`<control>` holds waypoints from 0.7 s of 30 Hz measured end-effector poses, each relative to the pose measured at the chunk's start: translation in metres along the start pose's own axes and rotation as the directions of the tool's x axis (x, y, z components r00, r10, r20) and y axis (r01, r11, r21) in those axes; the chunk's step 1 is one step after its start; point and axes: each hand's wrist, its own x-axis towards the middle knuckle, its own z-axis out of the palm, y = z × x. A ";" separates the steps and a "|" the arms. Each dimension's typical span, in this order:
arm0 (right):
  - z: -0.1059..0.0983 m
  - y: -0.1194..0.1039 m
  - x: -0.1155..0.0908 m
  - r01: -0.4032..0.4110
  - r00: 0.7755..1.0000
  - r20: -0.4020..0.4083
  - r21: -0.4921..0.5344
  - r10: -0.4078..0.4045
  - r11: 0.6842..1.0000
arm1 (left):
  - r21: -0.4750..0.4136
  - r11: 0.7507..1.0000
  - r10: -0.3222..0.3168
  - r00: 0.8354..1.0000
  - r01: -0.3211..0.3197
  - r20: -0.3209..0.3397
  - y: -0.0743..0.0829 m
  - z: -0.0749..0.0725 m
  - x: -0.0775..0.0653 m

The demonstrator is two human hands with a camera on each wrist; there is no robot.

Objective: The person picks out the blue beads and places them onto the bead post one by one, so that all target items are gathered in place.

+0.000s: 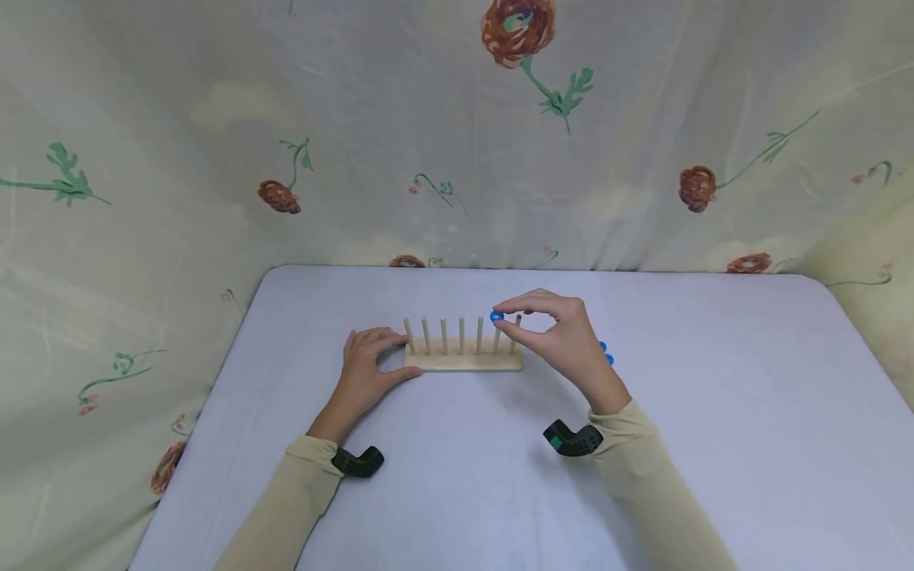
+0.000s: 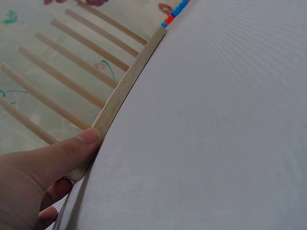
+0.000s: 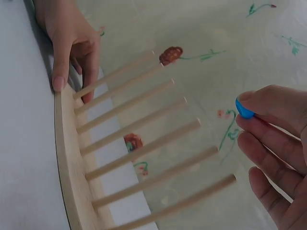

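A wooden rack [image 1: 464, 362] with a row of several upright pegs stands on the table. My left hand [image 1: 367, 365] grips its left end, the thumb at the front edge and fingers behind, as the left wrist view also shows. My right hand [image 1: 560, 333] pinches a blue bead [image 1: 497, 316] between thumb and fingertips, near the top of a peg toward the rack's right end. In the right wrist view the bead [image 3: 245, 109] is partly covered by the thumb, and it is apart from the pegs, which carry nothing.
Several blue beads [image 1: 609, 359] lie on the white table [image 1: 443, 476] just right of my right wrist, partly hidden by it. Red and blue pieces [image 2: 178, 9] show past the rack's far end in the left wrist view. A flowered curtain [image 1: 357, 119] hangs behind the table.
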 end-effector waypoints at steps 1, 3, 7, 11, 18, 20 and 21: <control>0.003 -0.001 0.002 0.002 1.000 0.008 -0.002 -0.002 1.000 | 0.000 1.000 0.000 1.000 0.000 0.000 0.000 0.000 0.000; 0.009 -0.004 0.005 -0.008 1.000 0.028 -0.008 0.008 1.000 | 0.001 1.000 -0.005 1.000 0.005 0.005 -0.001 0.000 0.000; 0.021 -0.009 0.011 -0.039 0.997 0.071 -0.026 0.041 0.999 | 0.005 1.000 -0.010 1.000 0.010 0.012 -0.002 0.001 0.000; 0.033 -0.014 0.017 -0.048 0.993 0.107 -0.026 0.050 0.999 | 0.011 1.000 -0.014 1.000 0.014 0.011 -0.003 0.001 0.001; 0.052 -0.018 0.026 -0.021 0.992 0.123 -0.027 0.025 0.999 | 0.016 1.000 -0.002 1.000 0.002 0.006 -0.003 0.001 0.001; 0.057 -0.018 0.028 -0.015 0.993 0.119 -0.030 0.019 0.999 | 0.016 1.000 -0.001 1.000 0.001 0.004 -0.003 0.001 0.001; 0.059 -0.019 0.029 -0.010 0.993 0.117 -0.032 0.013 0.999 | 0.016 1.000 -0.002 1.000 0.002 0.003 -0.003 0.001 0.001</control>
